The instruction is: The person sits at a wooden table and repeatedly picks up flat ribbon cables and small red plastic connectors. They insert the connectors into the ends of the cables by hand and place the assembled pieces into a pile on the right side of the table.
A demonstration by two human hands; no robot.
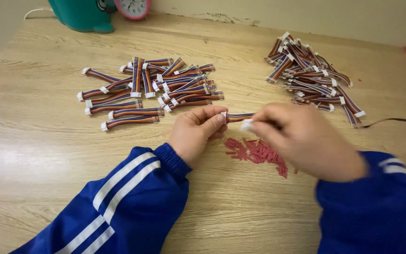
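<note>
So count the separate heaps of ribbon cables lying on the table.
2: left heap beyond the left hand, right heap at the far right. One more cable is held between both hands.

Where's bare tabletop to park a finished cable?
Free: the wood left of the left pile, and the strip between it and the right pile. Crowded: under the hands, where red bits lie.

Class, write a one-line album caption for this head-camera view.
Two hands, left hand and right hand, hold a short ribbon cable above red scraps, between two cable piles.
</note>
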